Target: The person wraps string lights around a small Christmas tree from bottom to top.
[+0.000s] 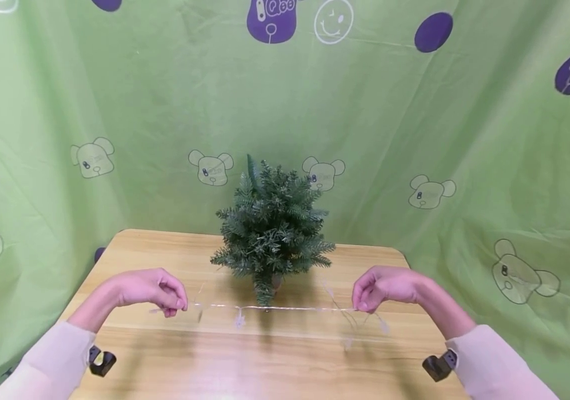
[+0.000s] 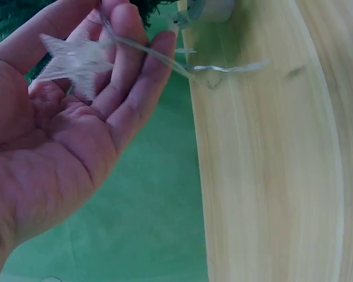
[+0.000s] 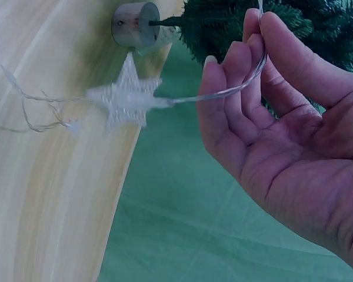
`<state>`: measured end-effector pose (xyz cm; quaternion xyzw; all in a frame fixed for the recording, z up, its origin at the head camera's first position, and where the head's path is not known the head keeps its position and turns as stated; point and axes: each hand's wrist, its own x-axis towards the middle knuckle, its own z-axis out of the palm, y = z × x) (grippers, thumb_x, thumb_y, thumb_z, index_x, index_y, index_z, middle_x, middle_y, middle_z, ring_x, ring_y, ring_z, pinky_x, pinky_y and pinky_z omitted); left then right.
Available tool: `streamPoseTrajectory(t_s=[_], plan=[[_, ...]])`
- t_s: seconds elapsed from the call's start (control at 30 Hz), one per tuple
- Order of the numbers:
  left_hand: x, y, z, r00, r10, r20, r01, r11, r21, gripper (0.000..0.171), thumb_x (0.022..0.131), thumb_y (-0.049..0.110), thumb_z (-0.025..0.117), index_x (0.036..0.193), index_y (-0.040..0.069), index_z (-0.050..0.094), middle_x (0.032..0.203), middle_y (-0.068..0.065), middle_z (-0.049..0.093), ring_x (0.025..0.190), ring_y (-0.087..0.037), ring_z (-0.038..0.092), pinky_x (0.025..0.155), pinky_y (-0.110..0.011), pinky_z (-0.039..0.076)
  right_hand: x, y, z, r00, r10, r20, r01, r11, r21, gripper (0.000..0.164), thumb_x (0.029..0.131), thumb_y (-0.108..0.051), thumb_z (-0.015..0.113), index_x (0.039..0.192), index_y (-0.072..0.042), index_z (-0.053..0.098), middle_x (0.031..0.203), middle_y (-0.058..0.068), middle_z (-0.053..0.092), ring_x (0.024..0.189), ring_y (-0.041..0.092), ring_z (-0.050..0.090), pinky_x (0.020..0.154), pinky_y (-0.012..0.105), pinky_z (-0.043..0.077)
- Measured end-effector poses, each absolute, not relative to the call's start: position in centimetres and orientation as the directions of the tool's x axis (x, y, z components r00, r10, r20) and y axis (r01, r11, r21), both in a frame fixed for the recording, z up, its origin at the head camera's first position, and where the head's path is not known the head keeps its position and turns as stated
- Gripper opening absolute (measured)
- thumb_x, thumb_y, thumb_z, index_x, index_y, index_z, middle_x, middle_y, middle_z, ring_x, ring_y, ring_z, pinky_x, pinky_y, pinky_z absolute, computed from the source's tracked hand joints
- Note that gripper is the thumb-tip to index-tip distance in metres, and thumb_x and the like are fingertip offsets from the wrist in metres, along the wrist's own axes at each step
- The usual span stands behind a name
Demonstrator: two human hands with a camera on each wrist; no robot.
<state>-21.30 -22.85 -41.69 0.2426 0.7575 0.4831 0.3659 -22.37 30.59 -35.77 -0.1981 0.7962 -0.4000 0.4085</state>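
Note:
A clear string of star lights (image 1: pixel 290 308) is stretched level between the two hands, in front of a small artificial Christmas tree (image 1: pixel 275 228). My left hand (image 1: pixel 157 293) pinches it between thumb and fingertips; in the left wrist view a clear star (image 2: pixel 76 61) lies over the palm side of the fingers. On the other side my right hand (image 1: pixel 385 289) pinches the string too. A star (image 3: pixel 126 97) and loose wire (image 3: pixel 41 111) dangle from that hand in the right wrist view. Another star (image 1: pixel 240 319) hangs from the taut stretch.
The tree stands toward the back of a light wooden table (image 1: pixel 165 355), its round base (image 3: pixel 135 24) showing in the right wrist view. A green curtain (image 1: pixel 165 83) with bear faces hangs behind and at both sides. Each sleeve carries a black wrist camera (image 1: pixel 102 361).

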Motion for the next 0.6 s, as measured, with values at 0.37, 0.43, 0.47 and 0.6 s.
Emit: streamPoseTrajectory(t_s=[0.37,0.43,0.47,0.6], plan=[[-21.9,-23.2,-41.4,-0.590,0.718,-0.369,0.019,0.469,0.883,0.024,0.096,0.014,0.057,0.096,-0.009,0.065,0.091,-0.011,0.074,0.089,-0.023,0.070,0.092,-0.039,0.057,-22.8,31.2,-34.3,-0.598,-0.643,-0.479,-0.017,0.607,-0.794,0.025,0.087,-0.006,0.068,0.104,0.011,0.065,0.081,-0.002,0.065,0.078,0.014,0.062,0.092,0.041,0.053],[-22.1,-23.4,-41.2,-0.590,0.715,-0.375,0.038,0.488,0.872,0.026,0.098,0.017,0.055,0.093,-0.008,0.064,0.092,-0.012,0.074,0.092,-0.025,0.071,0.094,-0.039,0.055,-22.9,31.5,-34.1,-0.622,-0.628,-0.468,-0.027,0.614,-0.789,0.023,0.086,-0.006,0.068,0.104,0.009,0.067,0.083,-0.001,0.066,0.080,0.015,0.063,0.091,0.041,0.054],[-22.1,-23.5,-41.1,-0.593,0.711,-0.378,0.044,0.497,0.867,0.027,0.099,0.018,0.054,0.092,-0.007,0.064,0.092,-0.012,0.074,0.093,-0.025,0.071,0.094,-0.039,0.055,-22.9,31.6,-34.0,-0.631,-0.621,-0.465,-0.024,0.615,-0.788,0.023,0.086,-0.005,0.068,0.105,0.009,0.066,0.083,-0.001,0.066,0.081,0.016,0.063,0.091,0.041,0.054],[-22.5,-23.9,-40.8,-0.604,0.696,-0.389,0.026,0.505,0.863,0.026,0.102,0.019,0.052,0.095,-0.002,0.066,0.093,-0.011,0.071,0.092,-0.025,0.070,0.093,-0.039,0.057,-23.0,32.1,-33.5,-0.655,-0.601,-0.459,-0.007,0.612,-0.791,0.022,0.086,-0.003,0.067,0.106,0.008,0.066,0.086,0.000,0.066,0.083,0.017,0.063,0.093,0.042,0.053]])
